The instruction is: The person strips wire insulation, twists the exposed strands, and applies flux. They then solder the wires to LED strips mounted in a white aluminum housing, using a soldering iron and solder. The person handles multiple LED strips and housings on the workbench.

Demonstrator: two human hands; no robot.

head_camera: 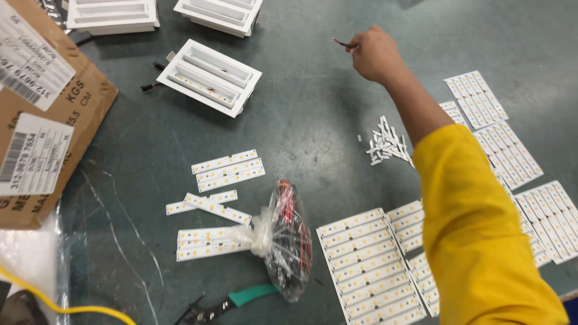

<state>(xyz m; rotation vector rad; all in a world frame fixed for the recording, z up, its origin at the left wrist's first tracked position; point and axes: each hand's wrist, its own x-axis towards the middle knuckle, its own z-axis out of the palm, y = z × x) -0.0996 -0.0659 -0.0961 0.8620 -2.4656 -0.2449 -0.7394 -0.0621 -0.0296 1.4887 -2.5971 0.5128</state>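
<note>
Fingers of my right hand (374, 55) are pinching a thin red-and-black wire piece (341, 43), holding it out above the grey-green table (313, 114), beyond the small pile of white plastic connectors (385, 144).

White strips (227, 170) dotted with yellow squares lie on a dark grey-green table (313, 120); the sleeve (481, 241) is mustard yellow, the box (54, 114) brown, the pliers (232, 301) teal-handled (wires (289, 229) red and black).
</note>
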